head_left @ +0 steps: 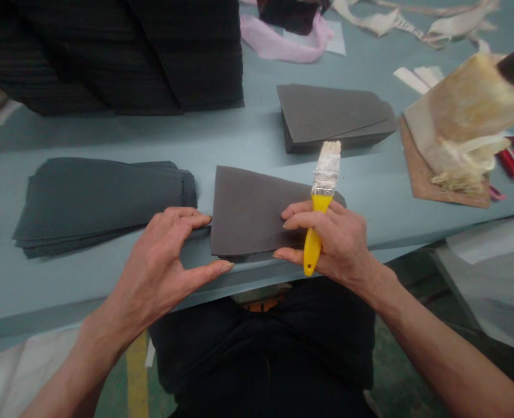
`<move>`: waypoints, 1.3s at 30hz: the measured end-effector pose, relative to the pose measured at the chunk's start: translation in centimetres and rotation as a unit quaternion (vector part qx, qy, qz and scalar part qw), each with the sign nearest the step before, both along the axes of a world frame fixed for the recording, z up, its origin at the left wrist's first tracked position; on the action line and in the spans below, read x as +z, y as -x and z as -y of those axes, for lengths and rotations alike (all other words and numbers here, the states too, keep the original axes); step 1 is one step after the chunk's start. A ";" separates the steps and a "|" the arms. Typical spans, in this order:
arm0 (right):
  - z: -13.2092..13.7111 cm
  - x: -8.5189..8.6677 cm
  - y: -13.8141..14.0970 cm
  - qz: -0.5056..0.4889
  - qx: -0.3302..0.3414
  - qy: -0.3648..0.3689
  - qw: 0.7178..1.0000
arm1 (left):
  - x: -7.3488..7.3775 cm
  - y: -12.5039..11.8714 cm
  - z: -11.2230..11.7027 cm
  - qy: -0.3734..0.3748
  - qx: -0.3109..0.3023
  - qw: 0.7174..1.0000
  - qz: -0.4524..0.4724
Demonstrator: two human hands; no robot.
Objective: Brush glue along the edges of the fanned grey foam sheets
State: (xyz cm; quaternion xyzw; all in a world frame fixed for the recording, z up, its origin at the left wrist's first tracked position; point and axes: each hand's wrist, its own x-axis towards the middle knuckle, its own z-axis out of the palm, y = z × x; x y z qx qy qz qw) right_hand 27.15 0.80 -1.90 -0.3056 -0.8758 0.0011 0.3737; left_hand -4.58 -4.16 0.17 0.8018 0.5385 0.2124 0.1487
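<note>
A grey-brown flat piece (252, 209), wider at its left end, lies on the table in front of me, with more dark layers showing under its near edge. My right hand (341, 238) rests on its right part and holds a paintbrush (322, 203) with a yellow handle, bristles pointing away from me and coated whitish. At the piece's left edge is my left hand (165, 249), fingers and thumb apart, fingertips at or near the edge, holding nothing. Left of it lies a fanned stack of dark green-grey pieces (104, 200).
Behind stands another stack of grey pieces (335, 116). A tall pile of black sheets (108, 52) fills the back left. To the right, a glue-stained container (461, 104) sits tilted on a brown board (422, 174). Pink cloth (278, 43) and pale strips (378, 23) lie at the back.
</note>
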 end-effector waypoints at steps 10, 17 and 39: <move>0.2 -0.2 -0.1 -0.001 -0.005 0.000 1.000 | 0.1 -1.7 -0.3 0.025 0.085 0.994 0.058; 0.2 -0.3 0.2 -0.010 -0.007 -0.008 1.000 | 1.9 -2.5 -0.2 0.087 0.139 0.977 0.136; -0.3 0.7 0.2 -0.030 0.012 -0.030 0.999 | 1.3 -2.4 0.0 -0.007 0.138 0.985 0.106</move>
